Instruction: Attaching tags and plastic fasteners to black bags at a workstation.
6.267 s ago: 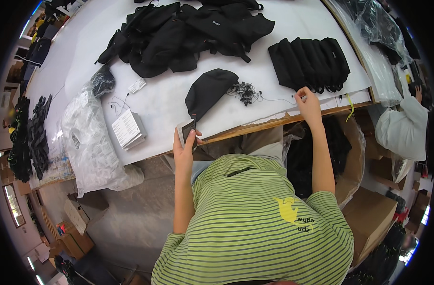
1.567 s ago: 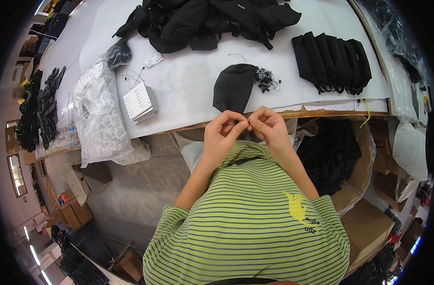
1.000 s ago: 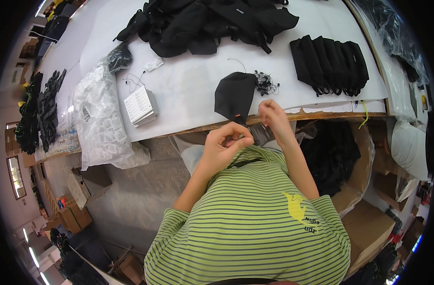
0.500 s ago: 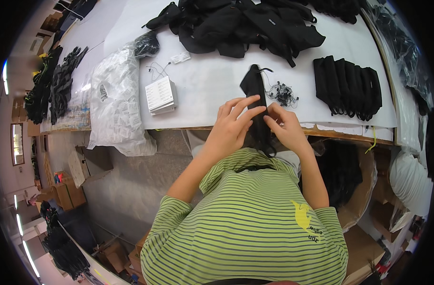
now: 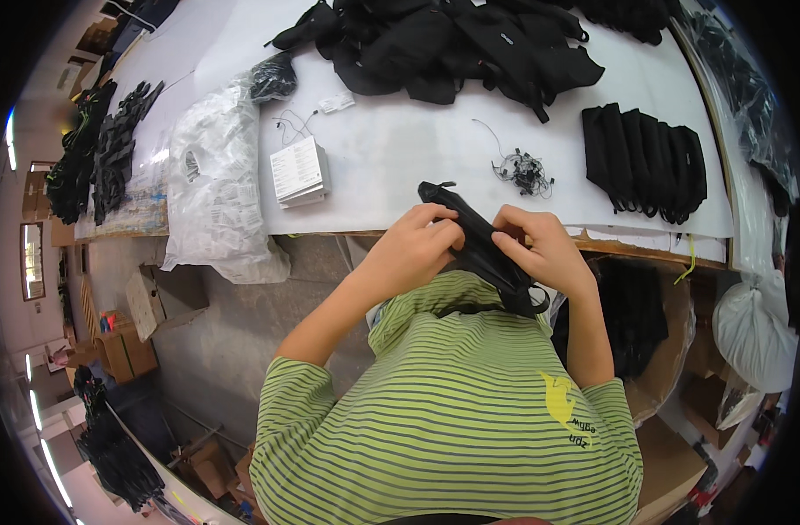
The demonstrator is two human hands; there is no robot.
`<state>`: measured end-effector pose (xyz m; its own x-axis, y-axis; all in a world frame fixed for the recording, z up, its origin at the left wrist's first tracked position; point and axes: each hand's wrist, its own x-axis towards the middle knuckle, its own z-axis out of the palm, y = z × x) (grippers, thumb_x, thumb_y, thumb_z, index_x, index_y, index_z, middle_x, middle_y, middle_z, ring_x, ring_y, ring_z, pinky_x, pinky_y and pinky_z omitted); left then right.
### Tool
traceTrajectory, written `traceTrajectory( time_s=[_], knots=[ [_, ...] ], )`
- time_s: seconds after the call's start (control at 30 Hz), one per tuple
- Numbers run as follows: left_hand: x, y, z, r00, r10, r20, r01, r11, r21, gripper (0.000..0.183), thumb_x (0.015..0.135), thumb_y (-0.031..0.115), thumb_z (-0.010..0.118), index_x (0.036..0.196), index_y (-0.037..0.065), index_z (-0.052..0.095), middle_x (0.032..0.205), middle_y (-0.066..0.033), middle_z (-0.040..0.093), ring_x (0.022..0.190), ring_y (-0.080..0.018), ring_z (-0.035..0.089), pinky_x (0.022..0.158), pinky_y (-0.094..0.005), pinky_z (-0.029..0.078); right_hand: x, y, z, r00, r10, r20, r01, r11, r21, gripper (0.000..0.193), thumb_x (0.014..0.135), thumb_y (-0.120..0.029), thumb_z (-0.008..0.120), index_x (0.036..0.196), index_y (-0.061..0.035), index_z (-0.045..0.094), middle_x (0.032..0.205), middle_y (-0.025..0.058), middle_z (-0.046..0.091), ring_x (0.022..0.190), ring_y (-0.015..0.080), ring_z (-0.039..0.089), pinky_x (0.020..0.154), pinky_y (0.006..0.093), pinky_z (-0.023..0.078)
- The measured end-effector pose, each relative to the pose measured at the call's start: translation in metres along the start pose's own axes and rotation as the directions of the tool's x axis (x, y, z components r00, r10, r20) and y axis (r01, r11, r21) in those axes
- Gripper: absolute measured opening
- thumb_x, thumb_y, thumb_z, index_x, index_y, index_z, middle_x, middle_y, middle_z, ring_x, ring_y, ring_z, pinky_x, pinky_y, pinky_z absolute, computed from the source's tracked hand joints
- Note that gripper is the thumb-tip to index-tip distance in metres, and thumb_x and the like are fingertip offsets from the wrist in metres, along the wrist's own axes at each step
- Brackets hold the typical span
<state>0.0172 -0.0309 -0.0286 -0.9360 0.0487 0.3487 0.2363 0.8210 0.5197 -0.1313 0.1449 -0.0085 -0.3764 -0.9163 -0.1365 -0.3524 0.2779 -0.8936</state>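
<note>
— Two hands on one thing? Where is it?

— Head view, the only one: the left hand (image 5: 410, 254) and right hand (image 5: 544, 251) both pinch a folded black fabric piece (image 5: 480, 249), held at the near edge of the white table (image 5: 400, 157), above the lap. Its long axis slants from upper left, over the table edge, down right toward the striped shirt (image 5: 452, 411). The fingers of each hand close on it from opposite sides, about equally near.

— Texture?

— Soft, matte, limp cloth, a loop dangling at its lower end. Beyond lie a tangle of thin cords (image 5: 524, 169), a stack of white tags (image 5: 298, 171), a row of folded black pieces (image 5: 646, 162) and a crinkled clear plastic bag (image 5: 214, 188).
</note>
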Motion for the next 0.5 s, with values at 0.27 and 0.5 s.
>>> traceTrajectory(
  time_s=[0.27, 0.5],
  knots=[
    [-0.001, 0.001, 0.001, 0.999, 0.018, -0.027, -0.018, 1.0, 0.0, 0.032, 0.055, -0.004, 0.068, 0.085, 0.005, 0.061, 0.084, -0.0043, 0.059, 0.083, -0.0232, 0.056, 0.074, -0.0347, 0.047, -0.003, -0.015, 0.003, 0.999, -0.042, -0.035, 0.042, 0.999, -0.003, 0.013, 0.083, -0.015, 0.059, 0.085, -0.0021, 0.055, 0.061, 0.0118, 0.054, 0.053, 0.0236, 0.049, 0.054, 0.0314, 0.041],
    [0.0, 0.005, 0.001, 0.994, 0.047, -0.098, -0.045, 0.999, 0.016, 0.026, 0.053, -0.006, 0.064, 0.077, 0.004, 0.062, 0.077, -0.0038, 0.058, 0.076, -0.0218, 0.056, 0.066, -0.0315, 0.046, -0.008, -0.017, 0.007, 0.993, -0.113, -0.04, 0.112, 0.993, -0.036, 0.012, 0.083, -0.014, 0.059, 0.086, -0.0027, 0.055, 0.066, 0.013, 0.056, 0.059, 0.0286, 0.054, 0.057, 0.0346, 0.042]
  ],
)
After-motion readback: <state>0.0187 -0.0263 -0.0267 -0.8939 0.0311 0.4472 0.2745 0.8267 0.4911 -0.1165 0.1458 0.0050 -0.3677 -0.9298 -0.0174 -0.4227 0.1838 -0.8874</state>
